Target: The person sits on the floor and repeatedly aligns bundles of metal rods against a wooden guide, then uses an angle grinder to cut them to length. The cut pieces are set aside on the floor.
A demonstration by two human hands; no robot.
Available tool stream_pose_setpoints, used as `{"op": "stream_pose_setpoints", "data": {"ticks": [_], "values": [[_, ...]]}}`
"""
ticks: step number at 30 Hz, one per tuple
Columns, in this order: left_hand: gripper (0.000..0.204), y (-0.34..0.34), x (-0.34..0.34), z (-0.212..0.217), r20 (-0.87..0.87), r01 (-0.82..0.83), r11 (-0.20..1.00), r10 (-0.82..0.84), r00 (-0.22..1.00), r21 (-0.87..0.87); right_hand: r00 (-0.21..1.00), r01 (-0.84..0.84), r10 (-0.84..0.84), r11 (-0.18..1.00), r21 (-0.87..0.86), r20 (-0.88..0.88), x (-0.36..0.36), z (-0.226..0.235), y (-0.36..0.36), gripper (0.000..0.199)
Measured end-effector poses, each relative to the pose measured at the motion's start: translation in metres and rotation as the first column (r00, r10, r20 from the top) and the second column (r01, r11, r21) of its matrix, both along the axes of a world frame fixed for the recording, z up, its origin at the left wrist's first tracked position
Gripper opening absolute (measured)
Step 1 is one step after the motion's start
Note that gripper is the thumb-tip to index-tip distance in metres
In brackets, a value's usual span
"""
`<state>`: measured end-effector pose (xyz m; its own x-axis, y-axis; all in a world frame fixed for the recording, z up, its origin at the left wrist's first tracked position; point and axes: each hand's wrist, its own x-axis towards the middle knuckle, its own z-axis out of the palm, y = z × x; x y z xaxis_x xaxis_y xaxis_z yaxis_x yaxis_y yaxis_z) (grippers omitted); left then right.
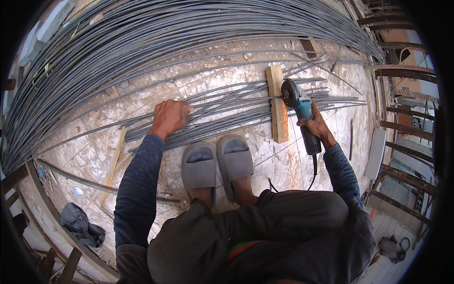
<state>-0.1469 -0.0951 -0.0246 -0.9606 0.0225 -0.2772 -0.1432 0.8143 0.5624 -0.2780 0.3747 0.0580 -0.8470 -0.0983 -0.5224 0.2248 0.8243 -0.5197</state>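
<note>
Angle grinder (302, 113), teal body w/ dark disc, is sitting at the wood block (277, 105), disc right over the rods (227, 111) where they're crossing the block. Right hand (316, 125) is wrapping the grinder body, fingers closed round it; cord is trailing back toward the lap. Left hand (170, 116) is pressing flat on the rods further along, fingers spread a bit, pinning the bundle to the floor. No sparks showing, so can't tell if the disc is actually biting.

Progress, as a judgement: rod ends past the block are looking roughly even on the right, some shorter than others, so prob. partway thru trimming; most of the bundle under the disc is looking uncut at that line. A lot is left, given the big coil of long rods (156, 38) arcing across the top, untouched.

Feet in grey slippers (217, 163) are planted just below the bundle, person crouching.

Floor (265, 61) is rough, patchy concrete, dusty, w/ scrap wood strips lower left and a dark cloth bundle (81, 225) near the edge. Right side: rusty metal frames (402, 71) stacked, outdoor daylight.
</note>
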Motion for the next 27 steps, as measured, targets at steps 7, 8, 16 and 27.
{"op": "stream_pose_setpoints", "data": {"ticks": [7, 8, 16, 27], "values": [[0.034, 0.0, -0.002, 0.002, 0.015, 0.01, 1.0, -0.01, 1.0, -0.004, 1.0, -0.012, 0.012, 1.0, -0.003, -0.009, 0.012, 0.001, 0.011, 0.102], [0.034, 0.0, -0.001, 0.003, 0.02, 0.012, 1.0, -0.012, 1.0, -0.01, 1.0, -0.01, 0.01, 1.0, -0.013, -0.012, 0.011, -0.002, 0.012, 0.102], [0.033, 0.0, -0.001, -0.002, 0.002, 0.009, 1.0, -0.009, 1.0, -0.012, 1.0, -0.002, 0.002, 1.0, 0.001, -0.015, 0.002, 0.006, -0.006, 0.103], [0.033, 0.001, -0.001, 0.0, 0.022, -0.003, 1.0, 0.003, 1.0, -0.007, 1.0, -0.021, 0.021, 0.999, 0.024, -0.003, 0.008, 0.0, 0.009, 0.105]]}}
